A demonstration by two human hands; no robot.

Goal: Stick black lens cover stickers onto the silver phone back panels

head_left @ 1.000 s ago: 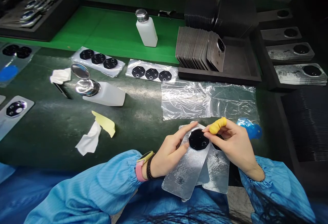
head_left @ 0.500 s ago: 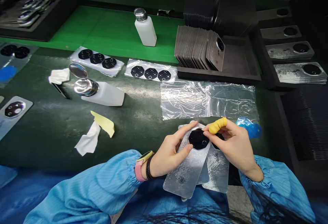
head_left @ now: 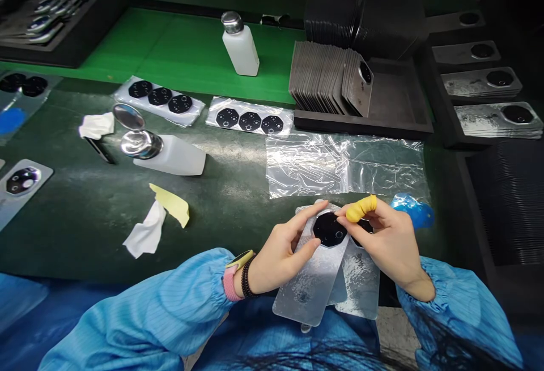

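A silvery phone back cover with a black octagonal camera lens cover near its top lies tilted at the bench's front edge. My left hand steadies it, index finger along its upper edge and thumb at the lens cover's lower left. Thumb and finger of my right hand pinch at the lens cover's right edge; whatever thin piece may lie between those tips is hidden. A yellow finger cot covers one right fingertip. Partly underneath lies another phone back cover, its lens area mostly behind my right hand.
Clear plastic film and a blue piece lie beyond my hands. Past them, a black tray holds upright back covers. A dispenser bottle lies on its side at left, near paper scraps. Another bottle stands behind.
The lower end of the front back cover has shifted very slightly up and right. Both hands keep nearly the same position and grip.
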